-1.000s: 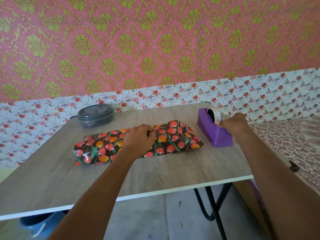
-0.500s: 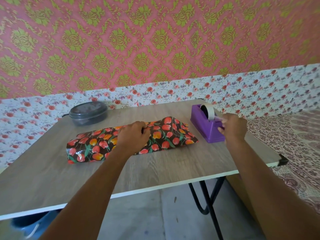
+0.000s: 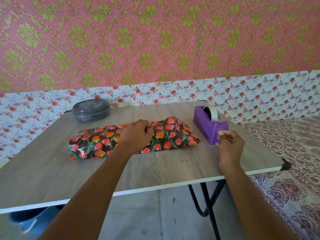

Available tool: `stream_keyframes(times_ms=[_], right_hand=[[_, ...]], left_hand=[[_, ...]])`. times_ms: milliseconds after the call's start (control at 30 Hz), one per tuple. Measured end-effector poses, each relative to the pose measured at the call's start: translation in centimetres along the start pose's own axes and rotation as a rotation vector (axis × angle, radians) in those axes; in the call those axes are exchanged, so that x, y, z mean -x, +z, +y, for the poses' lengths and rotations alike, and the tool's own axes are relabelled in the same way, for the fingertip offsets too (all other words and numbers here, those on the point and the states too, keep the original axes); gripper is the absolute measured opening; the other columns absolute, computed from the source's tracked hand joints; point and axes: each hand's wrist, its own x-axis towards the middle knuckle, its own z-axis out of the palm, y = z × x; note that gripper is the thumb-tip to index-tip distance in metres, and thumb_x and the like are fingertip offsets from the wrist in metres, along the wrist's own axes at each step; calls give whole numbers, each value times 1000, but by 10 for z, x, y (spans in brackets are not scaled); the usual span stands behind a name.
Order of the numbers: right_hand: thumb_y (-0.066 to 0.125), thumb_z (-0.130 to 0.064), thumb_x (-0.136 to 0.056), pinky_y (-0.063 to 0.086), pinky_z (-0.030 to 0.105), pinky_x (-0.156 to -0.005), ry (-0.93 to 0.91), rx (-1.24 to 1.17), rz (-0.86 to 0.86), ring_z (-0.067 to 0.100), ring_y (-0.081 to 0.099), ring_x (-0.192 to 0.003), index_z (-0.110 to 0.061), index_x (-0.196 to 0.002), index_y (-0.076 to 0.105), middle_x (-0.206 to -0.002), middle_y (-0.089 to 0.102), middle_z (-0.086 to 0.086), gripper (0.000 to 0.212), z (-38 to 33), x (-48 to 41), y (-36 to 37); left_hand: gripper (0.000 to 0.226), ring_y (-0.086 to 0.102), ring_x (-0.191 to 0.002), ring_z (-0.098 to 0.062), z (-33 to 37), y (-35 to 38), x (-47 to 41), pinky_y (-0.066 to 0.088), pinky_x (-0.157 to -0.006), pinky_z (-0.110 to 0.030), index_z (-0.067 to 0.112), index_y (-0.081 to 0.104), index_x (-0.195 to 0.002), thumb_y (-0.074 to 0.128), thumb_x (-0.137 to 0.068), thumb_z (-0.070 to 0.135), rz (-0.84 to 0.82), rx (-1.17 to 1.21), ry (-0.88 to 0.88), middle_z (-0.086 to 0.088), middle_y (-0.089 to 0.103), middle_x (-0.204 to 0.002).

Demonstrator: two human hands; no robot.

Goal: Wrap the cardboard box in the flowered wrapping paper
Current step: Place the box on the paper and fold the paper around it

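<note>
Under the fingers of the left hand, the flower-wrapped box.

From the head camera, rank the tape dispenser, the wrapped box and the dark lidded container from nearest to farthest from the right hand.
1. Purple tape dispenser, just beyond the right hand, on the right side.
2. Wrapped box, to the hand's left, in the middle.
3. Dark lidded container, far left, at the back.

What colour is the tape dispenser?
Purple tape dispenser, white tape roll; head view.
</note>
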Motion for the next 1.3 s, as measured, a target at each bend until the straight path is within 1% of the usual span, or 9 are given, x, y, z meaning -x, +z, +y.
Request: stream_keyframes(times_ms=[100, 300, 400, 500, 633, 800, 1100, 1200, 1300], right_hand=[[63, 2, -97, 55, 27, -60, -70, -75, -183, 11, 64, -66, -13, -87, 68, -77, 68, 4, 19, -11, 13, 10], [68, -2, -95, 48, 26, -56, -257, 38, -458, -1, 53, -51, -19, -101, 74, -65, 68, -9, 19, -49, 27, 56], [75, -6, -91, 46, 19, -58, -248, 152, -642, -3, 51, -48, -29, -146, 53, -64, 71, -4, 64, -69, 30, 93], [78, -2, -84, 50, 27, -52, -125, 287, -715, 10, 61, -51, -42, -157, 25, -78, 76, 11, 99, -85, 32, 128], [68, 12, -79, 43, 22, -41, 44, 391, -688, 16, 60, -43, -21, -143, 28, -91, 74, 19, 83, -91, 33, 167], [69, 4, -88, 48, 23, -43, 123, 493, -613, 11, 58, -40, -10, -156, 16, -76, 71, 11, 87, -75, 32, 176], [76, 2, -86, 46, 22, -41, 129, 606, -625, 11, 57, -39, -4, -143, 29, -58, 68, 8, 75, -71, 22, 182], [80, 1, -84, 48, 23, -43, 161, 681, -674, 13, 58, -39, 11, -117, 55, -54, 69, 10, 43, -72, 13, 190], [79, 4, -82, 51, 26, -49, 193, 761, -744, 18, 63, -49, 7, -88, 64, -66, 74, 15, 16, -77, 6, 199]], left_hand=[[28, 61, -75, -15, -2, -6, -4, 54, -86, -44, 23, 67, -94, 46, -97, 40, -53, -4, 17, 6, 65, -87], [31, 55, -101, -12, -14, -12, -11, 33, -96, -50, 32, 70, -110, 50, -95, 50, -105, 39, 24, 17, 59, -109], [38, 53, -105, -11, -20, -9, -10, 34, -98, -54, 31, 69, -112, 48, -94, 58, -98, 33, 38, 14, 58, -115], [42, 53, -108, -13, -16, -6, -11, 35, -96, -55, 30, 69, -111, 48, -91, 60, -92, 40, 20, 13, 58, -117], [41, 52, -115, -16, -15, -6, -11, 33, -95, -56, 28, 68, -106, 50, -87, 60, -77, 59, -6, 12, 59, -123], [41, 27, -145, -15, -17, -3, -9, 27, -104, -70, 30, 73, -108, 53, -87, 57, -71, 28, 10, 13, 40, -154], [41, 28, -144, -15, -18, -1, -9, 28, -106, -70, 31, 75, -112, 55, -86, 56, -61, 58, 0, 11, 44, -151], [40, 30, -142, -14, -17, -2, -8, 27, -107, -69, 31, 75, -112, 56, -86, 55, -61, 70, -14, 11, 47, -148], [40, 33, -141, -14, -17, -2, -7, 29, -107, -68, 31, 75, -113, 57, -87, 56, -45, 74, -15, 10, 49, -145]])
